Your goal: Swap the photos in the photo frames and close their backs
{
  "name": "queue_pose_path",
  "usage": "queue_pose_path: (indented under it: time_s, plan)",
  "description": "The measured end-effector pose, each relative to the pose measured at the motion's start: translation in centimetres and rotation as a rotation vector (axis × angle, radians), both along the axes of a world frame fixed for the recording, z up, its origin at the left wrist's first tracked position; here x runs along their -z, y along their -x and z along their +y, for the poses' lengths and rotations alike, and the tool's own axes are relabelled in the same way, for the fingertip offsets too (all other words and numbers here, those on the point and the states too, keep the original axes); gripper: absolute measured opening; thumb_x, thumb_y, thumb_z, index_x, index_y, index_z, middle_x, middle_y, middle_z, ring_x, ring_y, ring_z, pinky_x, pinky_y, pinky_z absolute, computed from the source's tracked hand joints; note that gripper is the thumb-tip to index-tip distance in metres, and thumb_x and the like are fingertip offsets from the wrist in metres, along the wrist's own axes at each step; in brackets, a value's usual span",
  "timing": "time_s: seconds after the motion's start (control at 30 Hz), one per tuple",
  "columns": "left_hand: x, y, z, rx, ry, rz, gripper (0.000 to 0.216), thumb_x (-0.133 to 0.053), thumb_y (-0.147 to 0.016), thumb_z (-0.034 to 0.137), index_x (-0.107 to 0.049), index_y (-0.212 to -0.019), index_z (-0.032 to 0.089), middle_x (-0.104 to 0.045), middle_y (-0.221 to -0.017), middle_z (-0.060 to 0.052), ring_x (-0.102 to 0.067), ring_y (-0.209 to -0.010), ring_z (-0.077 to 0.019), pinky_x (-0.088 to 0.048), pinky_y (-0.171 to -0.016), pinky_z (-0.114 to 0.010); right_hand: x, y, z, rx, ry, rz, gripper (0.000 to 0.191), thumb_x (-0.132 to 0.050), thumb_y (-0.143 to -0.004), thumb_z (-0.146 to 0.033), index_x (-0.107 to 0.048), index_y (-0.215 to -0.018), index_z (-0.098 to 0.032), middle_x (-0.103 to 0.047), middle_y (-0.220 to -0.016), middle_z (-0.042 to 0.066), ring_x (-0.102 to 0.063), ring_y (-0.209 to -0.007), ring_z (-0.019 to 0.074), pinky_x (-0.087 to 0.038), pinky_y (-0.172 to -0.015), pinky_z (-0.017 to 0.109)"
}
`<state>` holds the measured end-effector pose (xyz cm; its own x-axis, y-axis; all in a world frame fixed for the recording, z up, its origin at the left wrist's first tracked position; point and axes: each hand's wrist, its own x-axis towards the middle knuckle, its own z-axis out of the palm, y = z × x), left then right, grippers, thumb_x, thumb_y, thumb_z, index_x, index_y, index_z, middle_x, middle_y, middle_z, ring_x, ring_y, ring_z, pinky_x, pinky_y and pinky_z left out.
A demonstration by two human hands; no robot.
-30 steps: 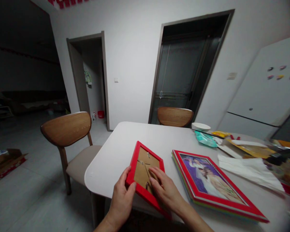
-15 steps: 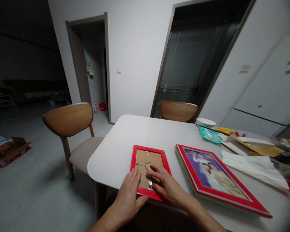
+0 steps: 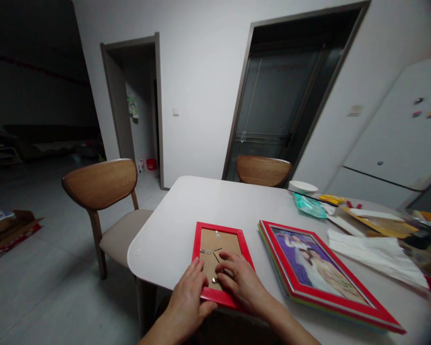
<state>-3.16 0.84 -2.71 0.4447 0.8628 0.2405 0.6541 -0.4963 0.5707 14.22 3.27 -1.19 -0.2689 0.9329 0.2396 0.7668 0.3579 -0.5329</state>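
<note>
**Small red frame, face down: grab the rim, go easy on the back**

Your red frame [image 3: 209, 262] lies back-up on the table [image 3: 172, 225], at the near edge, around 6 o'clock in your view. Left hand [image 3: 188, 298] is on its 7 o'clock corner, fingers laid fairly flat, thumb spread, not really clamped. Right hand [image 3: 242, 281] comes in from 4 o'clock, fingers half curled over the brown backing [image 3: 230, 241]; can't tell if they've pinched anything.

I'd guess it's light and stiff, with a glossy rim that could slide a bit. Backing looks like thin board, so don't lean on the middle, and if there's glass underneath it's fragile. Best hold imo: the rim at 9 and 3 o'clock, clear of the metal clips [image 3: 218, 235].
</note>
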Motion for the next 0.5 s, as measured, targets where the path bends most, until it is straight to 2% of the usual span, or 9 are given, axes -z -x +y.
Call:
queue_pose_path:
  time_s: [0.17,0.33,0.5]
  plan:
    - [-0.2,0.0,0.3,0.019,-0.005,0.004,0.028,-0.064,-0.058,0.014,-0.053,-0.084,0.015,-0.037,-0.128,-0.016,-0.027,-0.121,-0.0252,-0.028,-0.098,-0.041,-0.2,1.5,2.2,0.079,-0.046,-0.012,0.026,-0.044,-0.076,-0.03,-0.062,-0.091,-0.02,-0.055,-0.104,0.009,-0.047,-0.099,0.0199,-0.033,-0.086,0.033]
    - [-0.5,-0.1,0.4,0.022,0.024,0.019,0.026,-0.066,-0.057,0.013,-0.053,-0.079,0.015,-0.038,-0.127,-0.017,-0.028,-0.12,-0.0268,-0.029,-0.098,-0.042,-0.1,3.5,4.4,0.122,-0.097,-0.162,0.021,-0.045,-0.075,-0.029,-0.064,-0.084,-0.023,-0.059,-0.09,0.005,-0.049,-0.088,0.0184,-0.034,-0.079,0.029]
    - [-0.3,-0.1,0.3,0.027,0.018,0.026,0.026,-0.066,-0.057,0.012,-0.052,-0.079,0.015,-0.037,-0.127,-0.017,-0.027,-0.12,-0.0269,-0.029,-0.097,-0.042,0.4,3.9,5.1,0.212,-0.122,-0.229,0.022,-0.042,-0.077,-0.028,-0.063,-0.08,-0.021,-0.059,-0.087,0.006,-0.048,-0.086,0.0178,-0.033,-0.075,0.027]
